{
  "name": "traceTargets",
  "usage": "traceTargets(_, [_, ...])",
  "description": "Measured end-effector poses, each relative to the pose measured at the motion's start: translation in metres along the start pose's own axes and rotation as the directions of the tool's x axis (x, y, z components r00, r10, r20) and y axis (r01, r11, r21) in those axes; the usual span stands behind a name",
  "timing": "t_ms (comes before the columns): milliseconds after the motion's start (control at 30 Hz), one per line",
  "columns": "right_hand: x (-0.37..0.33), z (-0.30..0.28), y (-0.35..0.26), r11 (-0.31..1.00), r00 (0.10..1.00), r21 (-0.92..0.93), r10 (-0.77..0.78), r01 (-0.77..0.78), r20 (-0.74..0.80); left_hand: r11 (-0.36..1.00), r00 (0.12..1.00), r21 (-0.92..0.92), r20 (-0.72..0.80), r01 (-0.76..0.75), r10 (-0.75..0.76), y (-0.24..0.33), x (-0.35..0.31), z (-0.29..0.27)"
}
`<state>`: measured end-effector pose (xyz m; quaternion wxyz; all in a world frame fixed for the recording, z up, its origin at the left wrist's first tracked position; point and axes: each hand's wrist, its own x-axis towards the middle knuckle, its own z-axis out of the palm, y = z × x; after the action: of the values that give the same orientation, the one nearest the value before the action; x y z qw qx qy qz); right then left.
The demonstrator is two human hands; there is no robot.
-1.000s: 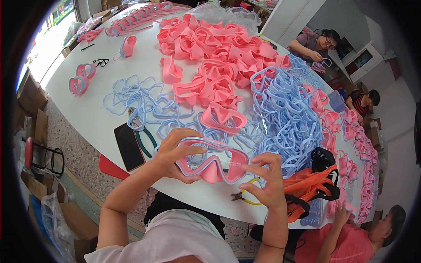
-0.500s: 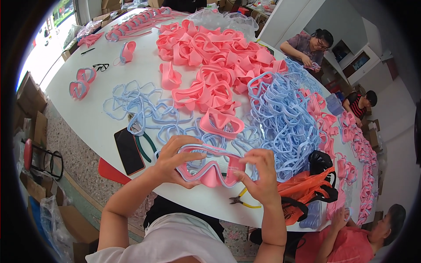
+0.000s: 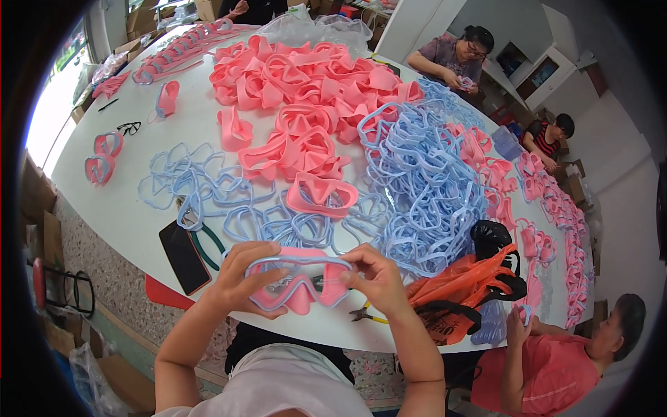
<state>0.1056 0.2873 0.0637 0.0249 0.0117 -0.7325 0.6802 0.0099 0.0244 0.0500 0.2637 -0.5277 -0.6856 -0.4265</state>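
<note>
Between my two hands, just above the table's near edge, I hold a pair of goggles (image 3: 299, 300) with a pink soft skirt and a blue frame around its front. My left hand (image 3: 242, 279) grips the left end, fingers over the top. The right hand (image 3: 376, 278) pinches the right end between thumb and fingers. Beyond the goggles lie loose blue frames (image 3: 260, 226) and a single pink skirt (image 3: 322, 198). Yellow-handled cutters (image 3: 363, 314) lie close to my right hand. A black phone (image 3: 184, 257) and green-handled pliers (image 3: 208, 247) are left of my left hand.
A heap of pink skirts (image 3: 313, 83) covers the table's far middle, beside a tall tangle of blue frames (image 3: 424, 187). An orange bag (image 3: 451, 288) sits at the right. Goggles (image 3: 101, 169) rest far left. Co-workers sit around the right side, one in red (image 3: 556, 361) nearby.
My view has shifted, so the table's contents appear farther left. Both hands still hold the goggles, now tilted with the blue front more upright; my right fingers have closed in on its right end.
</note>
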Motion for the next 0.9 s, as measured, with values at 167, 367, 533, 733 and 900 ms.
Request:
traceTargets(167, [-0.005,0.0,-0.009,0.981,1.0,-0.193,-0.012,0.01,-0.012,0.995,0.995,-0.005,0.007,0.097,-0.097,0.0,-0.025,-0.006])
traceTargets(367, [0.0,-0.045,-0.012,0.775,0.911,-0.626,-0.198,-0.081,-0.363,0.921,0.89,-0.015,-0.252,0.39,-0.381,-0.006,-0.056,-0.013])
traceTargets(533, [0.03,-0.034,0.031,0.504,0.918,-0.864,-0.353,0.023,-0.181,0.89,0.841,0.034,-0.345,0.455,-0.417,-0.006,-0.056,-0.027])
traceTargets(733, [0.087,-0.04,0.091,0.122,0.962,-0.989,-0.245,-0.089,-0.117,0.888,0.837,0.057,-0.368,0.456,-0.406,0.0,-0.059,-0.037])
traceTargets(900, [0.111,-0.042,0.095,-0.057,0.982,-0.988,-0.138,-0.141,-0.132,0.882,0.825,0.064,-0.39,0.467,-0.409,0.003,-0.063,-0.041])
